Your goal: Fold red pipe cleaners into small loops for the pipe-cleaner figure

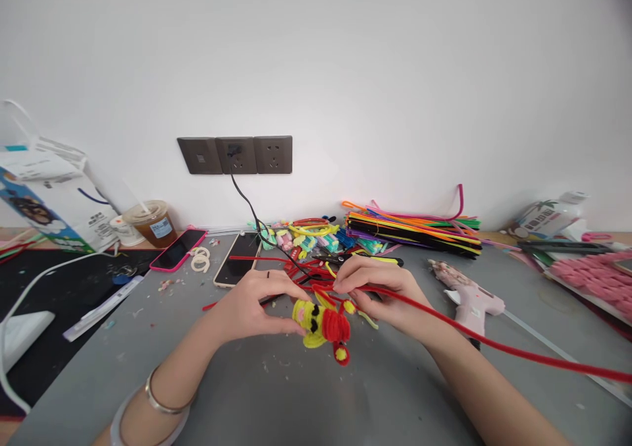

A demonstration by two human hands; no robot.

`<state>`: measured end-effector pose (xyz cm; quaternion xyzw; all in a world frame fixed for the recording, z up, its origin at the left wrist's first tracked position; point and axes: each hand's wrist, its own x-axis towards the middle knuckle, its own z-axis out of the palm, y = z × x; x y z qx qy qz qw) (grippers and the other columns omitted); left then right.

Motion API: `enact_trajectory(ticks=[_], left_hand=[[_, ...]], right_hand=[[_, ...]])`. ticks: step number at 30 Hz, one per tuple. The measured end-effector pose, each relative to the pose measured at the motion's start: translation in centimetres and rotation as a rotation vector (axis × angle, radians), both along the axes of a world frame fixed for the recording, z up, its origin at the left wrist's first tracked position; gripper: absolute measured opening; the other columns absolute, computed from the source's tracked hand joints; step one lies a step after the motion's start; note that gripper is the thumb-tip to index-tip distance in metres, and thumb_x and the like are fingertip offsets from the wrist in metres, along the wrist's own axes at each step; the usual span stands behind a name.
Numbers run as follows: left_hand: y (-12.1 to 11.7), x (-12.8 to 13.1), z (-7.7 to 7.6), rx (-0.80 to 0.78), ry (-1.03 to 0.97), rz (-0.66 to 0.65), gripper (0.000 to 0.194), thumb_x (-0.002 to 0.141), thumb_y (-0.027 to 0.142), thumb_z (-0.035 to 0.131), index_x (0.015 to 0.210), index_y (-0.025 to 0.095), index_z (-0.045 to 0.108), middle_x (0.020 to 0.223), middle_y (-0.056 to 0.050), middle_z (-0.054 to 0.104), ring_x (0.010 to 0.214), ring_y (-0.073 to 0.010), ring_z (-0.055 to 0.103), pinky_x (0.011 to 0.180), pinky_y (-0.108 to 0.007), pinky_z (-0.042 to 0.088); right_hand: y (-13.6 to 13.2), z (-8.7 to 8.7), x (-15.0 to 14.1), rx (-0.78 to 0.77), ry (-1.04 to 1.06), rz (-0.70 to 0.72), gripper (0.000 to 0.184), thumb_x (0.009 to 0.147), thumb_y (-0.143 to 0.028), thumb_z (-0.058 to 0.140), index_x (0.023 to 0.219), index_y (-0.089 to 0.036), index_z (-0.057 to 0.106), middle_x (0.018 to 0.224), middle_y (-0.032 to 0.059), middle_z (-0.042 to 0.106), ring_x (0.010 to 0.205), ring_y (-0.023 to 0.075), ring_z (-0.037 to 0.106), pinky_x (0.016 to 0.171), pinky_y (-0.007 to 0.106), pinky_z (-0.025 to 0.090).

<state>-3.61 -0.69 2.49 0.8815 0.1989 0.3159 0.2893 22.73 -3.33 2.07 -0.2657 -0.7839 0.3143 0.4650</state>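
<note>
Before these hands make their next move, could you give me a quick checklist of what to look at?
1. Figure steady: ok, gripped by the left hand.
2. Red pipe cleaner held: ok, pinched in the right hand.
3. Pipe cleaner's far end in sight: not ok, it runs off the picture's right edge.
4. Glue gun cool: cannot tell.
5. Drink out of the way: ok, well left of both hands.

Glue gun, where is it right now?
In the head view, the glue gun lies on the table, right of the right hand, nearer the camera than the pipe cleaner bundle.
</note>
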Motion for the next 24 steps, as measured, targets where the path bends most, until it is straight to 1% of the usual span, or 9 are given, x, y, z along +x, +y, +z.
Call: enact_trajectory(ticks=[4, 7, 12, 17, 24], left_hand=[[-0.04, -0.1, 0.05, -0.013, -0.003, 0.008, 0.032, 0.078, 0.036, 0.082, 0.1, 0.015, 0.075, 0.08, -0.005, 0.071, 0.07, -0.0135, 0.061, 0.066, -0.022, 0.046], [-0.03, -0.15, 0.03, -0.035, 0.005, 0.003, 0.033, 0.078, 0.039, 0.08, 0.101, 0.016, 0.075, 0.078, -0.004, 0.07, 0.07, -0.0138, 0.059, 0.065, -0.023, 0.045], [0.01, -0.16, 0.18, -0.052, -0.014, 0.008, 0.035, 0.079, 0.044, 0.078, 0.1, 0.015, 0.075, 0.076, -0.004, 0.069, 0.067, -0.0135, 0.058, 0.063, -0.023, 0.044], [0.04, -0.19, 0.29, -0.019, -0.021, 0.031, 0.035, 0.079, 0.043, 0.079, 0.099, 0.015, 0.075, 0.078, -0.005, 0.071, 0.068, -0.014, 0.06, 0.064, -0.023, 0.045], [0.0, -0.26, 0.29, -0.025, -0.011, 0.043, 0.034, 0.078, 0.042, 0.081, 0.098, 0.016, 0.074, 0.079, -0.005, 0.072, 0.068, -0.0144, 0.062, 0.065, -0.024, 0.046]], right_hand=[[-0.18, 0.28, -0.25, 0.084, -0.028, 0.004, 0.033, 0.086, 0.002, 0.054, 0.095, -0.021, 0.075, 0.093, 0.006, 0.07, 0.078, 0.014, 0.066, 0.067, 0.024, 0.051], [-0.2, 0.25, -0.3, 0.11, -0.024, 0.006, 0.03, 0.085, 0.003, 0.054, 0.093, -0.021, 0.072, 0.09, 0.0056, 0.07, 0.081, 0.0155, 0.067, 0.071, 0.026, 0.052], [-0.21, 0.19, -0.15, 0.089, 0.001, 0.01, 0.025, 0.086, 0.001, 0.055, 0.089, -0.021, 0.065, 0.088, 0.0043, 0.069, 0.08, 0.0157, 0.066, 0.074, 0.028, 0.052], [-0.18, 0.47, 0.05, 0.089, -0.024, 0.004, 0.022, 0.089, -0.002, 0.057, 0.091, -0.021, 0.067, 0.089, 0.0055, 0.07, 0.081, 0.0162, 0.067, 0.074, 0.027, 0.052], [-0.1, 0.18, 0.46, 0.051, -0.029, 0.008, 0.018, 0.092, -0.006, 0.058, 0.091, -0.021, 0.068, 0.09, 0.0062, 0.071, 0.083, 0.0165, 0.067, 0.075, 0.028, 0.052]])
